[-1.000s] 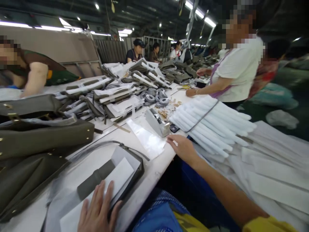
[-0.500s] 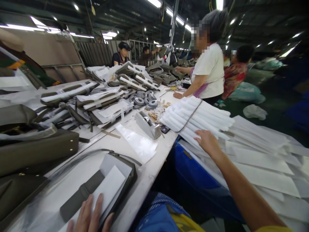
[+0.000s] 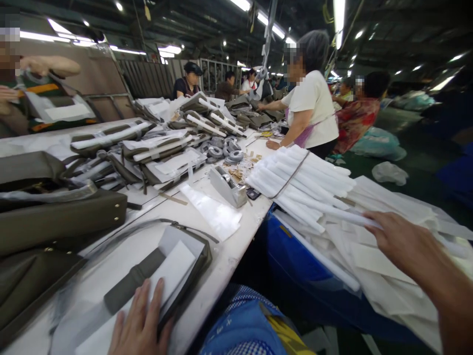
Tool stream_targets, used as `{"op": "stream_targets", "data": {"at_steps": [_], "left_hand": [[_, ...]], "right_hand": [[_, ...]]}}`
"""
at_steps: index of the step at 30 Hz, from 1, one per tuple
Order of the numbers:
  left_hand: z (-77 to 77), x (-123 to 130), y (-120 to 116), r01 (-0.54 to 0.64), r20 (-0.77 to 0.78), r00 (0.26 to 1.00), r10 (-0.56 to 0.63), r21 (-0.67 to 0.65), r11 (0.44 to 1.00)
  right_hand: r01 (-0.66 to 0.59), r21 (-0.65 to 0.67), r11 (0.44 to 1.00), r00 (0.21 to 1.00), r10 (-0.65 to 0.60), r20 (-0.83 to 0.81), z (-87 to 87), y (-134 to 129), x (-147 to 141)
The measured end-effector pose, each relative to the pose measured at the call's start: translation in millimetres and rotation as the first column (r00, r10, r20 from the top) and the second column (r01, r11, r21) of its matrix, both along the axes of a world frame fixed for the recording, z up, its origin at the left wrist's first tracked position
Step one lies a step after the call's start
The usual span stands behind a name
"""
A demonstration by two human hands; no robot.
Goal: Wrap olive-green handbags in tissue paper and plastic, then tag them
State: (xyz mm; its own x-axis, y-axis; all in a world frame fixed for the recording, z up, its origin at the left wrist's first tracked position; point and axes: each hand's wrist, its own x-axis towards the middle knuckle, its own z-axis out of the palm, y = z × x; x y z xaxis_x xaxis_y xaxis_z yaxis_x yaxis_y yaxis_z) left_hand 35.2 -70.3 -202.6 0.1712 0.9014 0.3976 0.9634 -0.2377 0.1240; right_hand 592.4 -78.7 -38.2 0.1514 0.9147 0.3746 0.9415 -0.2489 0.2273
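My left hand (image 3: 142,320) lies flat with fingers spread on a white sheet (image 3: 173,266), which rests on an olive-brown bag (image 3: 205,256) at the table's near edge. A grey-brown flap or pouch (image 3: 135,281) and clear plastic show beside the fingers. Over on the right, my right hand (image 3: 402,241) pinches the end of a white foam strip (image 3: 354,216). That strip still reaches back to a bundle of white foam strips (image 3: 295,172) with a dark cord across it. White foam sheets (image 3: 384,261) lie under and around this hand.
A tape dispenser (image 3: 227,187) stands mid-table by grey tape rolls (image 3: 223,150). Wrapped bags (image 3: 158,148) are piled behind, and olive bags (image 3: 59,217) sit at left. A blue bin (image 3: 295,251) holds the foam. Co-workers stand around the table, one in a white shirt (image 3: 314,108).
My right hand has moved right from the foam bundle and now pulls a strip's end outward. My left hand stays on the sheet. A co-worker at far left has lifted a wrapped bag.
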Motion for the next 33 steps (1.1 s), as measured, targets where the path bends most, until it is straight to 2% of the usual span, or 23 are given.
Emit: {"op": "stream_targets", "data": {"at_steps": [1,2,3,5,8,10,12,14,17,20,23,27,31,33], "left_hand": [[4.9,-1,-1,0.011,-0.021,1.000,-0.011,-0.020,1.000],[11.2,-2,-2,0.009,-0.038,0.999,-0.010,-0.037,0.999],[18.7,-3,-1,0.013,-0.058,0.998,-0.017,-0.064,0.998],[36.2,-6,1,0.004,-0.087,0.996,-0.017,-0.148,0.989],[63.7,-9,9,-0.022,-0.085,0.996,-0.006,-0.323,0.946],[78.7,-10,14,-0.027,-0.070,0.998,-0.002,-0.415,0.910],[87.9,-9,17,-0.026,-0.049,0.999,0.004,-0.463,0.886],[90.8,-8,17,-0.023,-0.026,1.000,0.012,-0.475,0.879],[86.3,-7,14,-0.016,0.003,1.000,0.020,-0.459,0.888],[78.2,-6,10,-0.014,0.010,1.000,0.020,-0.418,0.909],[71.1,-4,6,-0.008,0.000,1.000,0.009,-0.355,0.935],[65.8,-2,3,-0.010,-0.016,1.000,0.006,-0.291,0.957],[64.4,2,0,-0.026,-0.019,1.000,0.022,-0.282,0.959],[63.2,5,-1,-0.032,-0.017,0.999,0.029,-0.284,0.958]], "right_hand": [[-0.136,0.005,0.991,0.989,0.136,-0.064,-1.1,0,-10],[-0.288,-0.007,0.958,0.946,0.284,-0.155,-4.4,3,-25],[-0.433,-0.032,0.901,0.873,0.410,-0.264,-9.7,10,-44],[-0.668,-0.087,0.739,0.682,0.562,-0.467,-25.5,28,-93],[-0.859,-0.061,0.508,0.440,0.670,-0.598,-54.4,53,-172],[-0.916,-0.011,0.401,0.326,0.730,-0.601,-72.2,66,-219],[-0.946,0.029,0.322,0.246,0.775,-0.583,-87.3,75,-257],[-0.956,0.091,0.279,0.187,0.818,-0.543,-100.3,79,-287],[-0.933,0.234,0.273,0.137,0.872,-0.470,-117.4,78,-321],[-0.891,0.360,0.276,0.110,0.901,-0.420,-131.2,72,-342],[-0.871,0.422,0.251,0.076,0.918,-0.389,-141.5,69,-354],[-0.854,0.491,0.174,-0.018,0.932,-0.363,-152.0,75,-354],[-0.892,0.451,0.031,-0.154,0.917,-0.367,-156.9,78,-334],[-0.911,0.411,0.022,-0.135,0.928,-0.348,-155.1,80,-321]]}}
